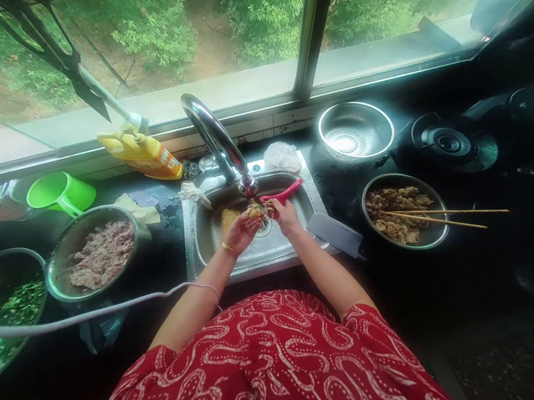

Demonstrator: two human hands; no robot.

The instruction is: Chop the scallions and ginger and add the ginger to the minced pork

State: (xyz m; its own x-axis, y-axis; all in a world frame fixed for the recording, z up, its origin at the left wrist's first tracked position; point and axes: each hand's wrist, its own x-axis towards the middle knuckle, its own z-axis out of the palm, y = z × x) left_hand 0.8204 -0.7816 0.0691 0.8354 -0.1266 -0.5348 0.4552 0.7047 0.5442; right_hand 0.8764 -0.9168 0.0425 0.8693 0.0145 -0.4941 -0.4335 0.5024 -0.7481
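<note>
One ginger piece (254,211) gripped in left hand (243,228), one pink peeler (281,194) clenched in right hand (285,216) — over steel sink (204,234); two chopsticks (440,215), dark bench (432,279) beneath window (170,39).

Both bare forearms reach forward and converge. The left hand (242,229) is turned palm-up, fingers curled loosely into a cup, with a thin gold bangle on its wrist. The right hand (283,216) sits just beside it, slightly further forward, fingers closed in a grip, knuckles up. The fingertips of the two hands nearly meet.
</note>
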